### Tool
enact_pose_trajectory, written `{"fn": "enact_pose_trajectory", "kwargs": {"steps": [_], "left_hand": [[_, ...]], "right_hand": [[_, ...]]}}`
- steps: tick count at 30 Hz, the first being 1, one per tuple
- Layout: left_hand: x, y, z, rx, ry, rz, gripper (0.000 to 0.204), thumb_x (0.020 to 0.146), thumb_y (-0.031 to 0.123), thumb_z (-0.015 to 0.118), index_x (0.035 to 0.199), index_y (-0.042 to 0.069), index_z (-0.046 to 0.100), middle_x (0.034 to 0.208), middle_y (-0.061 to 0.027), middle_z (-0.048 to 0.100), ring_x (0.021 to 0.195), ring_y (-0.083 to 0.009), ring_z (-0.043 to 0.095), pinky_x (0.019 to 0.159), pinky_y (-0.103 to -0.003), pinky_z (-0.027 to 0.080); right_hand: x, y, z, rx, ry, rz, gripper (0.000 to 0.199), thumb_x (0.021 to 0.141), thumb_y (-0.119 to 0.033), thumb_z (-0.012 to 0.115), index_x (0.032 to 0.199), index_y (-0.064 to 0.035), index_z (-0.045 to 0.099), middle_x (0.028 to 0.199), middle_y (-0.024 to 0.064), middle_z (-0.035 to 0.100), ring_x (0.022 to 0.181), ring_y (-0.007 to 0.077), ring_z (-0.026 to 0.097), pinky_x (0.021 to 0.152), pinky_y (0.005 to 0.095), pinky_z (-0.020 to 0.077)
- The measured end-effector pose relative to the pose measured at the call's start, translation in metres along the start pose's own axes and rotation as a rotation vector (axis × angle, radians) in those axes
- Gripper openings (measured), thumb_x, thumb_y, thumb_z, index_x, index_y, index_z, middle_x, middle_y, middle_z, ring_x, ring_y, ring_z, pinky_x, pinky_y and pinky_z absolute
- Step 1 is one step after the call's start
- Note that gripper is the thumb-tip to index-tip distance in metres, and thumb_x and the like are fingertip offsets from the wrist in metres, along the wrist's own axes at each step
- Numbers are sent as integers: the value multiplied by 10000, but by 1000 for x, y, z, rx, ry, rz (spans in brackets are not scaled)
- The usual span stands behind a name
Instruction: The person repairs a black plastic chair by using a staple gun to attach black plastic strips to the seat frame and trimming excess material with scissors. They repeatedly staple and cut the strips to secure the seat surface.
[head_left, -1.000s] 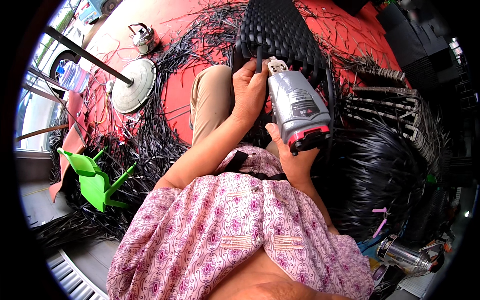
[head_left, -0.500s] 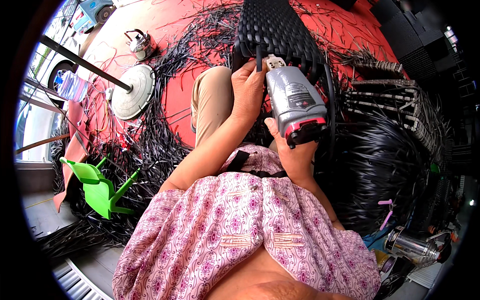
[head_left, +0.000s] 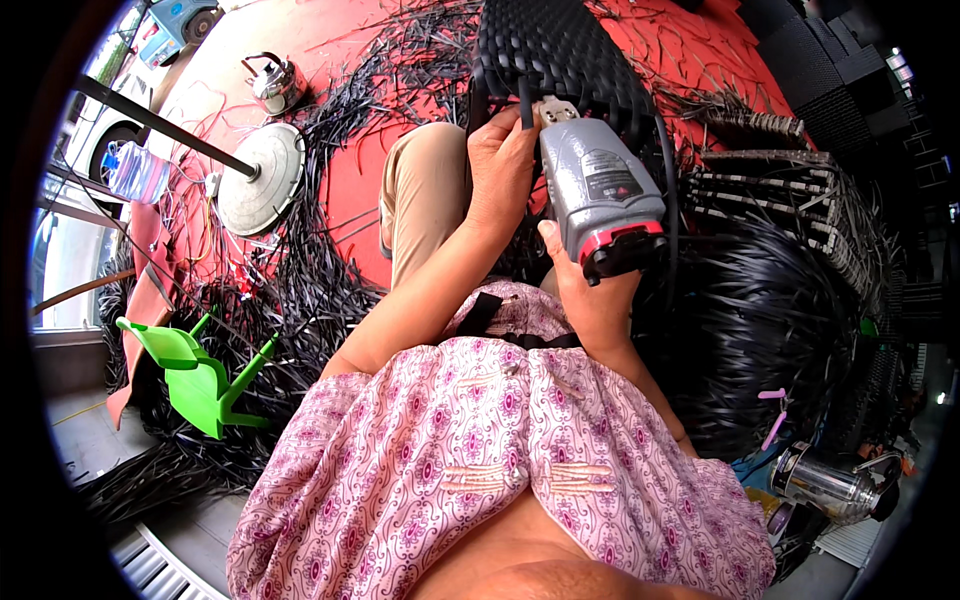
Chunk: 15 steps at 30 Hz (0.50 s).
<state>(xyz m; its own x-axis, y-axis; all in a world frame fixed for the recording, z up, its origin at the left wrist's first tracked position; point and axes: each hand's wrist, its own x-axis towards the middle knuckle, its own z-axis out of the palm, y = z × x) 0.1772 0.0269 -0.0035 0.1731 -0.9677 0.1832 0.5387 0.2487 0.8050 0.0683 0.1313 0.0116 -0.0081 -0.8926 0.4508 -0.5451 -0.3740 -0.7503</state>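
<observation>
My right hand [head_left: 590,290] grips the handle of a grey power tool [head_left: 600,185] with a red and black base, its nose pointing at a black woven panel [head_left: 560,50]. My left hand [head_left: 500,165] presses against that panel's near edge beside the tool's nose, fingers curled on a black strand. The panel stands upright just past my knee in tan trousers [head_left: 425,190]. A black cord [head_left: 668,170] loops along the tool's right side.
Loose black strips [head_left: 310,290] litter the red floor [head_left: 340,60]. A round metal base with a pole [head_left: 262,180], a kettle [head_left: 272,82] and a water bottle [head_left: 135,172] lie left. A green plastic chair [head_left: 200,375] lies tipped. Bundled strips [head_left: 780,330] and woven frames [head_left: 790,200] sit right.
The view has shifted slightly; my hands and the tool stay at the panel's edge, with the tool tilted a little more to the left.
</observation>
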Motion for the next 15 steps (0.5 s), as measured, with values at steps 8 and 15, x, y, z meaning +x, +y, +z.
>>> {"fn": "enact_pose_trajectory", "kwargs": {"steps": [8, 15], "left_hand": [[3, 0, 1, -4, 1, 12, 204, 921, 136, 583, 873, -30, 692, 736, 27, 620, 641, -18, 491, 560, -201, 394], [-16, 15, -1, 158, 8, -105, 258, 942, 184, 605, 1061, -38, 660, 860, -17, 666, 749, -69, 598, 700, -219, 479]], "right_hand": [[5, -5, 3, 289, 189, 31, 365, 758, -60, 794, 1062, 22, 609, 910, 35, 646, 823, 167, 609, 780, 308, 489], [-8, -8, -19, 347, 226, 90, 262, 765, -24, 781, 942, -10, 588, 823, 11, 588, 710, 105, 561, 659, 245, 477]]}}
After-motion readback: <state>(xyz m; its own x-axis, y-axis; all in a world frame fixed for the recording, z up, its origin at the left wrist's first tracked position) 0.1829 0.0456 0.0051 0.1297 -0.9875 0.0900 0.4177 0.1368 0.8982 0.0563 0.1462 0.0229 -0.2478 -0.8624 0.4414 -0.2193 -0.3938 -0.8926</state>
